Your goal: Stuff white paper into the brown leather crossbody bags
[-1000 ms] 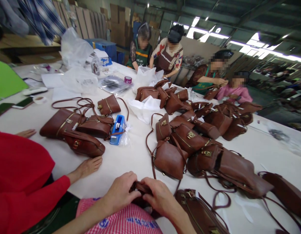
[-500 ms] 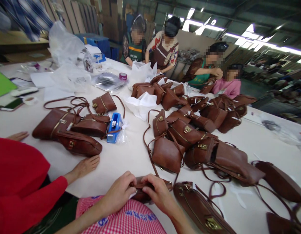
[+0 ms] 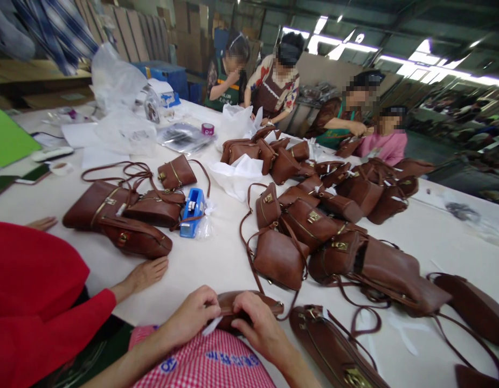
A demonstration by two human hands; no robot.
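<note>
Clutching brown bag (image 3: pixel 254 303) — left hand (image 3: pixel 192 319), right hand (image 3: pixel 262 330); apron print (image 3: pixel 229 358) illegible

Left hand (image 3: pixel 192 317), right hand (image 3: pixel 261 330) around bag (image 3: pixel 270 305)

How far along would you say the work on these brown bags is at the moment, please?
Possibly done: a cluster of bags lies apart beside the blue tape dispenser, though I cannot tell whether they are finished. In hand: the left hand and right hand grip a small brown bag at the table edge, with a white paper slip beside it. Left: seemingly the big pile of brown bags mid-table.
</note>
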